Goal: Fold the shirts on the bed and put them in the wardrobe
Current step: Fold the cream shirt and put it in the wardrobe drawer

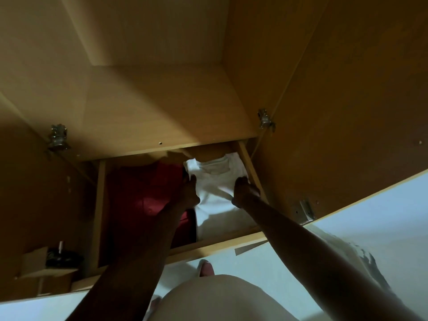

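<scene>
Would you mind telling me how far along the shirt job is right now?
Done: a folded red shirt already lies in the open wardrobe drawer. In hand: both hands, left hand and right hand, are setting the folded white shirt beside it. Left: release it; the bed is out of view.

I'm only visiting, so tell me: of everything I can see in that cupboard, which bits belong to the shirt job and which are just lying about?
Part of the job:
- white folded shirt, held by the left hand and right hand
- red shirt beside it
- open drawer holding both

Just lying about:
- cardboard boxes at lower left
- dark item on them, too dim to identify
</scene>
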